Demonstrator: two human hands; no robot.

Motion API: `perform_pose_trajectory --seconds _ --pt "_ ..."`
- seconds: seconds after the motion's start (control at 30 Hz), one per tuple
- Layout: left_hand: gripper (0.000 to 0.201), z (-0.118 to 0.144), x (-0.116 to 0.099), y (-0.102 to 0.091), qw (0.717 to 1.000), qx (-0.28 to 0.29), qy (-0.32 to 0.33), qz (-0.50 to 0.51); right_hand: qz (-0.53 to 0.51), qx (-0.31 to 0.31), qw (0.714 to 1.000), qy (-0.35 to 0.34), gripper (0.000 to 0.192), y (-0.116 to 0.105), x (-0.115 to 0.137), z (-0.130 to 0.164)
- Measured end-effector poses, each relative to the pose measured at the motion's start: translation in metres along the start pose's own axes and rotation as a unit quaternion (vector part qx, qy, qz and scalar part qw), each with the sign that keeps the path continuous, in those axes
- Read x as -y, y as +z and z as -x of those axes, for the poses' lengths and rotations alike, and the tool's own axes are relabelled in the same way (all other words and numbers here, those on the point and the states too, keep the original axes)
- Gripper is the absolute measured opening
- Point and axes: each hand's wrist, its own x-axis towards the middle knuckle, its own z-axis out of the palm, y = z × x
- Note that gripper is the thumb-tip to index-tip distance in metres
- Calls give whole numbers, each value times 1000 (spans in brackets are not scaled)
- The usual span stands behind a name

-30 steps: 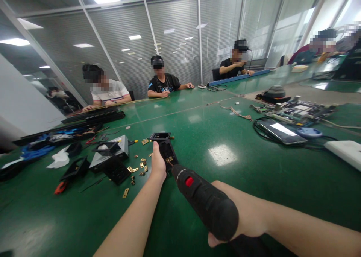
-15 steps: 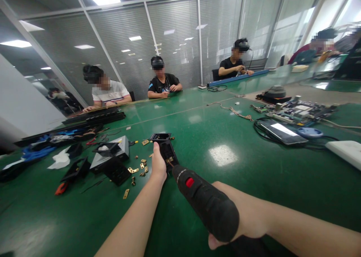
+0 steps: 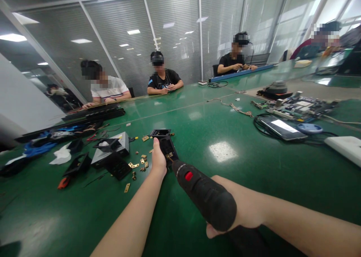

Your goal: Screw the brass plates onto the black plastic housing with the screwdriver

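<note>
My left hand (image 3: 158,158) grips the near side of a black plastic housing (image 3: 168,147), its thumb lying along the edge. A brass-coloured fitting (image 3: 169,156) shows inside that housing. In my right hand (image 3: 234,200) is a black cordless screwdriver (image 3: 203,191) with a red switch, and its bit points down at the fitting. Whether the bit is seated in a screw is too small to tell. Just beyond stands another black frame (image 3: 160,132). Left of my left hand, small brass plates (image 3: 127,187) and screws (image 3: 134,175) lie scattered on the green table (image 3: 194,227).
A grey metal box (image 3: 123,142) with black frames, an orange-handled tool (image 3: 63,183) and blue gloves (image 3: 39,148) lie to the left. On the right are a phone (image 3: 282,129), circuit boards (image 3: 304,106) and a white power strip (image 3: 345,148). Several people sit across the table.
The screwdriver's rear end and my right hand have shifted slightly up and left in view. My left hand keeps its hold on the housing.
</note>
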Motion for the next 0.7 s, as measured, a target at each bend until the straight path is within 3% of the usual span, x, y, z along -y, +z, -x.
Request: perform_pose_trajectory --seconds 0.13,0.7 --pt "62 2 -2 2 1000 -7 -4 3 -10 41 999 5 58 -2 2 2" --pt "70 -3 1 -4 1000 10 -3 -7 -11 44 998 36 57 -4 4 3"
